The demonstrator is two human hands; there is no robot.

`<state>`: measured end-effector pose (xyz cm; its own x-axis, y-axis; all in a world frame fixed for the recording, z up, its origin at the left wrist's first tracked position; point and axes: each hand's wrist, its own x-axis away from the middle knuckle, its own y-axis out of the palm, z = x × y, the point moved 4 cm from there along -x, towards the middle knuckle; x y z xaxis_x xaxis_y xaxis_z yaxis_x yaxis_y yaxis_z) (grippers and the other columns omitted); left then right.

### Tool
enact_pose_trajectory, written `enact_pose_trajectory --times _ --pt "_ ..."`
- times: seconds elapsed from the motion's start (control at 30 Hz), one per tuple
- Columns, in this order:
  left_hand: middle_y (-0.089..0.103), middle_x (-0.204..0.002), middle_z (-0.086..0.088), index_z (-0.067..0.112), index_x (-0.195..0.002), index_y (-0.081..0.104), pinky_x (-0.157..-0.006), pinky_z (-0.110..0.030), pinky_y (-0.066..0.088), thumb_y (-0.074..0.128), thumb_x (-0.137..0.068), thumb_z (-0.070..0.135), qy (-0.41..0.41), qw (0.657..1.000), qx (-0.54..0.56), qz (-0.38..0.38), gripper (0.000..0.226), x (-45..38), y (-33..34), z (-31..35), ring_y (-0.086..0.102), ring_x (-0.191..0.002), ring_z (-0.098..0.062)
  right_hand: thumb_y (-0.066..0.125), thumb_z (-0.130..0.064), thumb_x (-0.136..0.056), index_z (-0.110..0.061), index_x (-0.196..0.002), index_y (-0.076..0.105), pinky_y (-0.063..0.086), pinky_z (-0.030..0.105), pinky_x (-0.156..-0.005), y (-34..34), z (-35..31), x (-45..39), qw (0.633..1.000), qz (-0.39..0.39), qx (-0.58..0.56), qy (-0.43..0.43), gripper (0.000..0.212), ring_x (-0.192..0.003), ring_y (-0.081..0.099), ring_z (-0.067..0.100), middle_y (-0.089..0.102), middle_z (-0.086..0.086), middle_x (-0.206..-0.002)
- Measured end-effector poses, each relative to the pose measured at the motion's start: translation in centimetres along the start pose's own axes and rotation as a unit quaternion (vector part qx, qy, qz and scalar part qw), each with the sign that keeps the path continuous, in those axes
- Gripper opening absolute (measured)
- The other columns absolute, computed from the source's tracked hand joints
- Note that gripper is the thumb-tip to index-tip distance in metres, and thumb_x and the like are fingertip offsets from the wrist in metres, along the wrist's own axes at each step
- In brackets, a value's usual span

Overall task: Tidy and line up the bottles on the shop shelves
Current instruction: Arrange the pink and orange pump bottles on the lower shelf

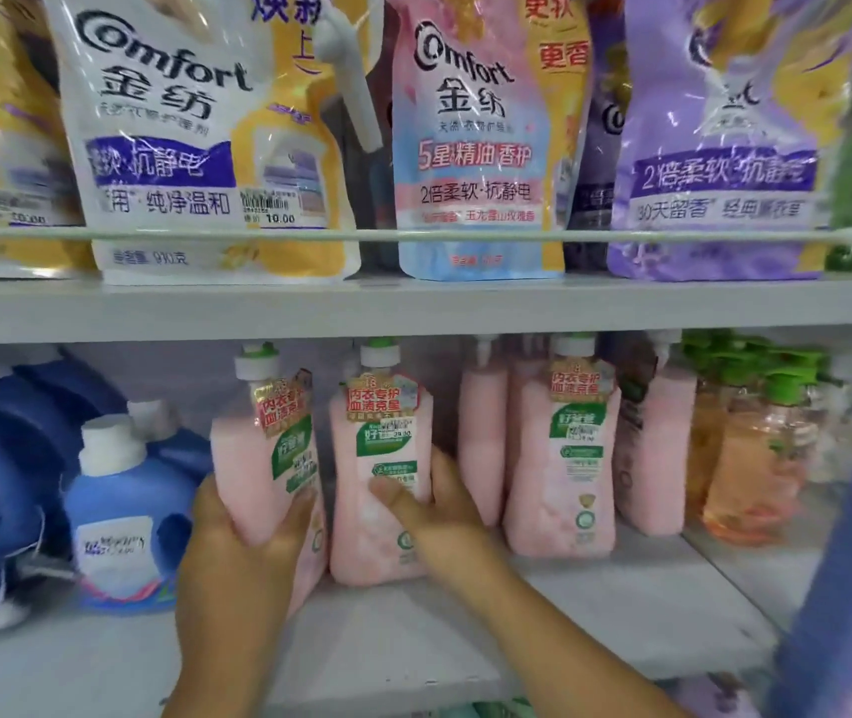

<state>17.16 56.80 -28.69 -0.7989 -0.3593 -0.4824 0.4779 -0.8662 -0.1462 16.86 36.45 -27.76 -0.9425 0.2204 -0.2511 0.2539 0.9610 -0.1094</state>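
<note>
Two pink bottles stand side by side on the lower shelf: the left pink bottle is gripped by the left hand, the right pink bottle by the right hand, fingers curled round each. Full, smooth plastic is judged fairly heavy and slippery, so a low, wrapped hold on the body is advised.

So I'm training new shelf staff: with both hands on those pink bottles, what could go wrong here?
The left hand grips a tilted pink bottle; it might slip or knock the small blue bottle beside it. The right hand holds the second pink bottle near the lower shelf front edge, so it could tip off.
</note>
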Motion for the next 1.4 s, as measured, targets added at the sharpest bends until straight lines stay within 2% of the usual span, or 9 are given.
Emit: enact_pose_trajectory --times 0.17,0.3,0.47,0.63,0.77,0.87,0.97,1.1,1.4 --pt "0.055 -0.134 -0.005 0.025 -0.141 0.045 -0.105 -0.053 0.046 0.073 -0.089 0.037 0.074 0.995 -0.047 0.041 0.06 2.1 0.4 1.6 0.052 -0.123 -0.031 0.074 -0.037 -0.089 -0.027 -0.123 0.063 0.057 0.021 -0.082 -1.9 -0.9 0.8 0.992 -0.011 0.124 -0.002 0.037 -0.102 0.067 0.004 0.067 -0.01 -0.119" --pt "0.064 -0.126 -0.001 0.02 -0.115 0.063 -0.11 -0.027 0.037 0.063 -0.086 0.031 0.279 0.955 0.014 0.099 0.031 7.2 1.9 5.5 0.058 -0.119 -0.023 0.068 -0.021 -0.089 -0.04 -0.101 0.07 0.049 0.006 -0.072 -10.2 -3.3 4.8 0.972 0.171 0.052 -0.151 0.022 -0.09 0.066 -0.004 0.069 -0.018 -0.101" --pt "0.067 -0.115 0.025 0.055 -0.113 0.058 -0.089 -0.009 0.049 0.071 -0.09 0.046 0.109 0.967 0.119 -0.198 0.028 9.7 11.7 9.1 0.064 -0.105 0.006 0.07 -0.02 -0.093 -0.038 -0.11 0.063 0.055 0.027 -0.081 -20.4 -2.5 5.6 0.94 0.308 0.071 -0.125 0.027 -0.1 0.065 0.01 0.065 -0.004 -0.118" --pt "0.072 -0.113 0.017 0.041 -0.117 0.055 -0.074 -0.009 0.053 0.083 -0.084 0.028 -0.013 0.936 0.099 -0.338 0.045 9.8 20.6 9.4 0.067 -0.09 0.014 0.066 -0.026 -0.098 -0.044 -0.124 0.057 0.048 0.004 -0.071 -19.7 1.8 3.0 0.987 0.145 0.071 -0.012 0.033 -0.09 0.068 -0.01 0.072 -0.017 -0.109" --pt "0.077 -0.104 0.018 0.036 -0.113 0.059 -0.069 -0.01 0.053 0.081 -0.086 0.015 -0.05 0.936 0.148 -0.315 0.04 10.1 20.6 8.5 0.073 -0.087 0.003 0.063 -0.021 -0.1 -0.032 -0.121 0.071 0.05 0.006 -0.079 -19.3 3.2 2.7 0.99 0.119 0.08 -0.017 0.026 -0.098 0.069 0.0 0.073 -0.011 -0.117" --pt "0.072 -0.102 0.033 0.045 -0.12 0.057 -0.07 -0.013 0.052 0.082 -0.083 0.024 -0.042 0.956 0.143 -0.252 0.049 11.1 18.0 7.8 0.07 -0.085 0.011 0.071 -0.025 -0.094 -0.027 -0.116 0.071 0.046 0.013 -0.091 -21.6 2.2 3.4 0.938 0.294 0.145 -0.108 0.022 -0.108 0.062 0.011 0.059 -0.015 -0.116" --pt "0.072 -0.111 0.027 0.048 -0.128 0.053 -0.079 -0.023 0.053 0.08 -0.085 0.022 -0.042 0.956 0.173 -0.232 0.057 11.7 16.5 7.4 0.071 -0.095 0.006 0.079 -0.037 -0.085 -0.017 -0.133 0.057 0.045 0.025 -0.098 -23.7 1.5 2.7 0.885 0.401 0.203 -0.121 0.056 -0.117 0.048 0.015 0.046 0.0 -0.131" --pt "0.073 -0.108 0.026 0.052 -0.119 0.056 -0.068 -0.006 0.052 0.079 -0.086 0.008 -0.047 0.951 0.204 -0.229 0.059 11.6 16.3 7.4 0.07 -0.092 0.007 0.085 -0.045 -0.076 -0.012 -0.131 0.052 0.05 0.043 -0.097 -23.9 2.8 -0.6 0.901 0.388 0.182 0.069 0.073 -0.115 0.054 0.033 0.048 0.012 -0.127" --pt "0.075 -0.105 0.021 0.044 -0.117 0.06 -0.065 -0.004 0.05 0.078 -0.084 0.001 -0.053 0.942 0.239 -0.228 0.057 11.3 16.7 7.1 0.071 -0.089 0.007 0.08 -0.021 -0.088 -0.009 -0.13 0.047 0.05 0.029 -0.083 -23.8 4.4 -3.7 0.952 0.306 0.031 0.008 0.055 -0.102 0.066 0.019 0.066 0.004 -0.118"
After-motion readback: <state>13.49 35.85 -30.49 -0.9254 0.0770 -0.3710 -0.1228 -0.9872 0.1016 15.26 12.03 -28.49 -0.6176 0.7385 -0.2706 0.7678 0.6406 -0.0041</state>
